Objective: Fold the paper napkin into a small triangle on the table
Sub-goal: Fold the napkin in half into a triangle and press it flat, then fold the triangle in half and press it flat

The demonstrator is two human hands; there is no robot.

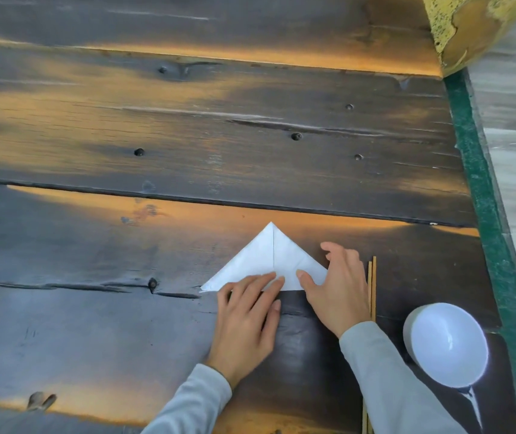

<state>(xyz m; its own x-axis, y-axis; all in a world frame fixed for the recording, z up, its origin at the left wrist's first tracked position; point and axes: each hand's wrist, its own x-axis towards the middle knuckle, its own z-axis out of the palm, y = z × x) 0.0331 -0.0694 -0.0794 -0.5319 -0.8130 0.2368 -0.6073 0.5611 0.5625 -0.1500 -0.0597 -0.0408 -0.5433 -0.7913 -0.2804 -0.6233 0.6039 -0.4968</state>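
Observation:
A white paper napkin [264,256] lies flat on the dark wooden table [187,136], folded into a triangle with its apex pointing away from me and a crease down its middle. My left hand [247,321] rests flat with its fingertips on the napkin's near edge, left of the crease. My right hand [336,286] has fingers spread, thumb pressing the near edge right of the crease, other fingers at the napkin's right corner. Neither hand grips anything.
A pair of wooden chopsticks [372,283] lies just right of my right hand. A white bowl [447,343] stands at the near right. The table's green edge [482,189] runs down the right side. A worn yellow object [466,29] sits at the far right corner.

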